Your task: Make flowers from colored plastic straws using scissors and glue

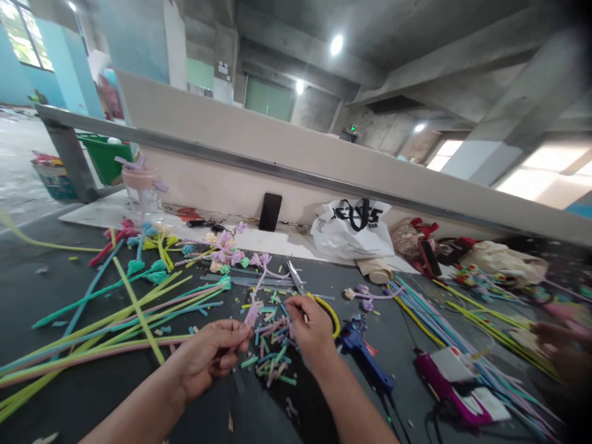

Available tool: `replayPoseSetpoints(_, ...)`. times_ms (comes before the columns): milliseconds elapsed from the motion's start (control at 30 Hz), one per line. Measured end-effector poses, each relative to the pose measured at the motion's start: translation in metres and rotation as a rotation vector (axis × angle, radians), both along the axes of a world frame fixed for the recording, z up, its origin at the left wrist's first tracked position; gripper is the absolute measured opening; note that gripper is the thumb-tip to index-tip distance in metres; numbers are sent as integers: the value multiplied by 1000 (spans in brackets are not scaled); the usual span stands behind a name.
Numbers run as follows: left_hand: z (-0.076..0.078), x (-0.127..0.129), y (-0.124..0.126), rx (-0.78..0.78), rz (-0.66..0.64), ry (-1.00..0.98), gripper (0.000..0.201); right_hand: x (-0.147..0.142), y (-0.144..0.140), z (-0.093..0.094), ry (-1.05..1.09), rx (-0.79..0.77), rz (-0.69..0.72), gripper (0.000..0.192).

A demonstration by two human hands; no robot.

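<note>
My left hand (210, 361) pinches a pink pipe-cleaner piece (252, 316) over the desk's (55, 296) scrap pile (272, 351) while my right hand (312, 333) closes on yellow-handled scissors (309, 295), so trimming seems underway, needing blades aligned.

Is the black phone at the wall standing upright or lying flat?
Upright: the black rectangular phone stands on its short edge, leaning against the beige wall.

Two glue guns (365, 357) (blue, magenta), one scissors (308, 296), one phone (270, 211), one white bag (351, 229).
</note>
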State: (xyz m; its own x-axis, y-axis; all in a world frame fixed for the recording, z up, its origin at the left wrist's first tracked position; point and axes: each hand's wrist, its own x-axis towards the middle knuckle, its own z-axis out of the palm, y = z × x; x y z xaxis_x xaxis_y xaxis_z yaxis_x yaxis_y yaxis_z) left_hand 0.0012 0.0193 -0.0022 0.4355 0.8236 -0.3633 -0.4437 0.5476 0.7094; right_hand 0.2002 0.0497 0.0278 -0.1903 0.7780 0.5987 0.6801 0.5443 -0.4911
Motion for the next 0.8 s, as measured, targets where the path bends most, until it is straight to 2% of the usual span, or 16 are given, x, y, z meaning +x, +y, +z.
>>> replayPoseSetpoints(67, -2, -2, 2, 0, 0, -5, 21, 11, -15, 25, -7, -36, -76, 15)
replayPoseSetpoints(133, -4, -3, 3, 3, -2, -10, 21, 34, -28, 49, -49, -62, -158, 20)
replayPoseSetpoints(200, -4, -4, 3, 15, -5, -7, 22, 66, -34, 61, -111, -112, -258, 27)
replayPoseSetpoints(267, -4, -4, 3, 30, -22, -3, 24, 100, -34, 56, -209, -183, -431, 26)
replayPoseSetpoints(300, -4, -4, 3, 32, -30, -5, 24, 115, -33, 47, -264, -264, -504, 23)
replayPoseSetpoints(367, -4, -3, 2, 28, -42, -14, 25, 136, -33, 21, -302, -328, -556, 19)
replayPoseSetpoints(467, -5, -3, 2, 29, -50, -30, 27, 145, -36, -18, -325, -362, -600, 35)
replayPoseSetpoints(533, -6, -3, 3, 40, -53, -33, 28, 143, -38, -33, -314, -367, -613, 37)
replayPoseSetpoints(633, -7, -3, 4, 45, -42, -46, 29, 143, -38, -32, -257, -369, -574, 25)
replayPoseSetpoints(700, -7, -4, 4, 45, -30, -67, 30, 142, -36, -19, -201, -367, -543, 17)
replayPoseSetpoints(800, -4, -4, 3, 46, -20, -94, 30, 125, -39, 10, -53, -373, -481, 20)
